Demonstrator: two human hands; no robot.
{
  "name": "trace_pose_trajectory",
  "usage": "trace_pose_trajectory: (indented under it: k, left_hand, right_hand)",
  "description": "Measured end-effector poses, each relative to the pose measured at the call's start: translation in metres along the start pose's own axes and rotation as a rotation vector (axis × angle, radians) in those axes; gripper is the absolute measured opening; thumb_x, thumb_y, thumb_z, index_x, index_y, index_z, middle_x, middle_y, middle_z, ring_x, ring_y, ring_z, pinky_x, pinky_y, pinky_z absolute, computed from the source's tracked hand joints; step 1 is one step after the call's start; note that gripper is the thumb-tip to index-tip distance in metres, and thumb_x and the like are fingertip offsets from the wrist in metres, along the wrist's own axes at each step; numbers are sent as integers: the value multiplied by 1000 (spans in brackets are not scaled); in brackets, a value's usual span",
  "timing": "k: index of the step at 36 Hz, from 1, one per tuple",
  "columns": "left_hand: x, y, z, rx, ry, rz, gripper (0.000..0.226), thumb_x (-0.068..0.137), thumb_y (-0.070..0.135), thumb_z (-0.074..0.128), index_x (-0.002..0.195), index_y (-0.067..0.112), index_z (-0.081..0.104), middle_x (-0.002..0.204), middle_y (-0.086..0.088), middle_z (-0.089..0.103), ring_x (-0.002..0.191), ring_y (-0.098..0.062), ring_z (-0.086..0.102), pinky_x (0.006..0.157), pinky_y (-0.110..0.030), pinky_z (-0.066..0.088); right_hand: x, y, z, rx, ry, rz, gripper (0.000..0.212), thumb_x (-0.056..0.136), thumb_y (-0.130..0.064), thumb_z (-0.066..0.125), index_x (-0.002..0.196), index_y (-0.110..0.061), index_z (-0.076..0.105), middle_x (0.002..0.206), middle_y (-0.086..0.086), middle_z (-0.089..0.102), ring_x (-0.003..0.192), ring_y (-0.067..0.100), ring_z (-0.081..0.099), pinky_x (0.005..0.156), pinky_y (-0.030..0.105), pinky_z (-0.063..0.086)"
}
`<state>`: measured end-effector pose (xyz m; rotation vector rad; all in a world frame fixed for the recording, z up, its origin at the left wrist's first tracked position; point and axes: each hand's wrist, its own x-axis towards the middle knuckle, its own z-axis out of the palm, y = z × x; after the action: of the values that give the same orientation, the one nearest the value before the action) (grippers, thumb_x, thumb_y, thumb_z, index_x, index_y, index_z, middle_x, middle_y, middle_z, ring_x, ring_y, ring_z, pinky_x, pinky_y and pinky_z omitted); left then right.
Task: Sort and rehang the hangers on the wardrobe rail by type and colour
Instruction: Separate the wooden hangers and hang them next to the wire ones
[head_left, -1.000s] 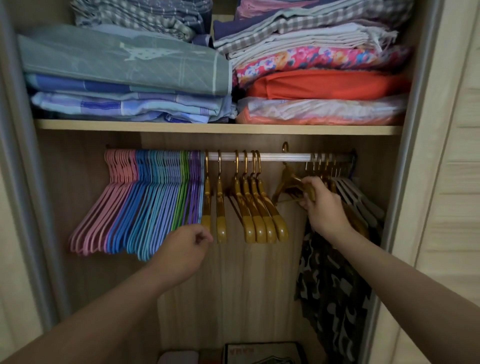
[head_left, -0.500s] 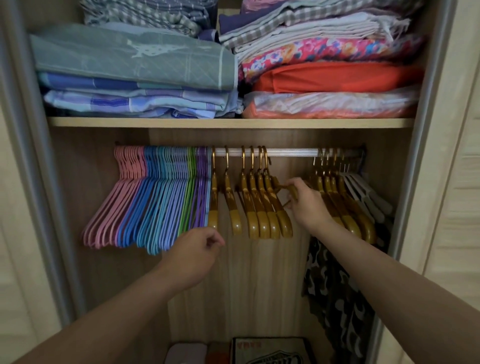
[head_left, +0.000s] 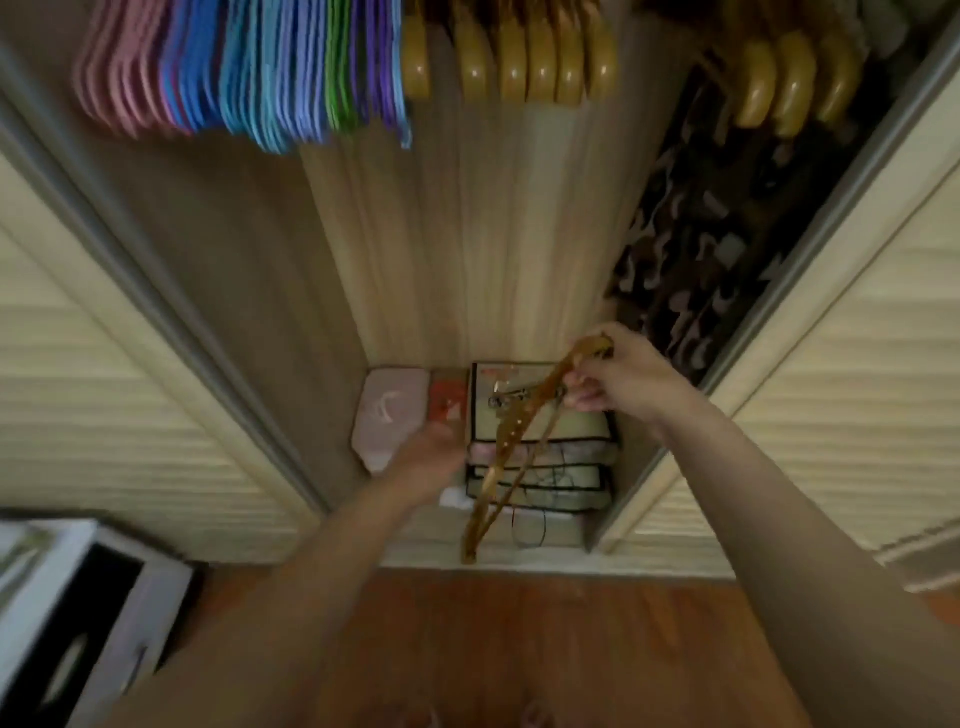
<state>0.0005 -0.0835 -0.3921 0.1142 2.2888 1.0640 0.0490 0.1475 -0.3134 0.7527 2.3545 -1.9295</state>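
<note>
no readable text, brand, number or sign showing anywhere. frame blurring from motion. red marks appearing on top face of flat box (head_left: 519, 387) at wardrobe bottom, smearing, not legible. pale white motif showing on pink pouch (head_left: 387, 410) beside it, shape only, no letters. white figure showing on small red item (head_left: 449, 402) between pouch and box, not resolving as text.
</note>
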Motion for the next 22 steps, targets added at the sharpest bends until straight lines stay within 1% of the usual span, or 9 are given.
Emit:
trace_pose_trajectory:
  k: [2,4,6,8,10,12,15,18,22]
  left_hand:
    - [0,-44,24,-67,33,-131,56,85,31,76,133,13,53,138,-27,56,124,-42,56,104,-48,47]
    - [4,-110,46,-90,30,-254,77,86,37,71,153,17,38,152,-13,47,128,-32,54,103,-38,46]
    - [-10,-140,57,-30,-38,-260,64,84,47,69,141,21,54,135,-7,62,105,-18,64,92,-38,54]
    - [-29,-150,57,72,-59,-252,32,92,50,63,110,23,67,104,-4,71,85,-12,65,81,-34,56]
    - [-43,-154,50,132,-80,-246,17,102,44,56,99,29,64,88,8,64,76,0,56,67,-16,43]
    - [-45,-164,43,182,-111,-213,18,104,44,54,101,30,65,88,12,63,77,2,57,58,-9,33]
    - [-44,-170,33,202,-92,-168,21,103,39,57,102,22,69,93,4,69,80,-2,62,60,-12,37]
    - [-40,-174,23,248,-25,-142,21,104,36,57,92,20,66,81,2,68,74,-6,63,65,-23,46]
    - [-35,-193,21,263,80,-183,26,104,37,52,85,20,60,83,-3,68,85,-24,67,73,-34,46]
  right_hand:
    - [-17,24,7,148,40,4,20,102,-5,53,122,-8,50,81,13,71,58,19,70,55,27,60]
    - [-35,51,19,256,23,28,18,101,-7,56,118,-5,51,82,14,73,60,20,70,60,31,61]
    - [-51,72,24,344,-5,46,16,101,-7,56,116,-2,52,88,19,73,64,22,70,59,29,59]
    - [-64,88,26,415,-29,55,15,101,-7,56,114,0,54,90,21,72,65,23,68,57,26,57]
    - [-70,100,26,463,-58,55,12,101,-6,55,111,1,57,88,19,72,64,22,68,56,25,56]
    - [-71,109,25,518,-58,71,16,100,-6,55,113,3,58,87,18,72,63,19,67,55,24,55]
    - [-67,120,18,590,-44,123,27,99,-5,55,122,9,56,89,19,72,64,19,68,55,24,55]
    - [-65,129,11,642,-51,177,33,99,-7,57,128,9,53,97,20,72,71,22,70,61,26,59]
    - [-62,142,17,516,158,257,26,99,-8,59,123,-13,50,108,19,67,87,30,72,71,34,59]
